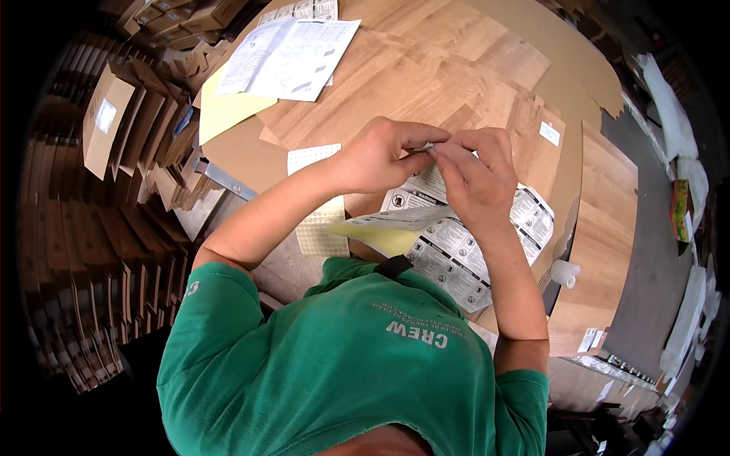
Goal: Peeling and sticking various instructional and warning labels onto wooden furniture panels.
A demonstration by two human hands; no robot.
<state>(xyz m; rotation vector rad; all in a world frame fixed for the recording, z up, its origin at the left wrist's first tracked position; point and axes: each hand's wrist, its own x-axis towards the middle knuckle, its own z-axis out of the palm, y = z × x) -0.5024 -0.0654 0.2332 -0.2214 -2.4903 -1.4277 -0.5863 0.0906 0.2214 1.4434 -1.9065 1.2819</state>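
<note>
My left hand [378,156] and my right hand [477,171] meet over the wood-look panel [456,76]. Both pinch a small thin pale piece [430,147] between fingertips and thumbs; what it is cannot be made out. Just under the hands lies a white sheet of black-printed labels [456,254], with a pale yellow backing sheet [380,237] partly beneath it. A white dotted sheet [315,228] lies under my left forearm.
Printed leaflets [289,53] and a yellow sheet [224,110] lie at the far left of the panels. Brown cardboard [547,45] covers the far right. A small white cylinder [564,272] sits at the right edge. Flat cardboard boxes [114,190] are stacked on the left.
</note>
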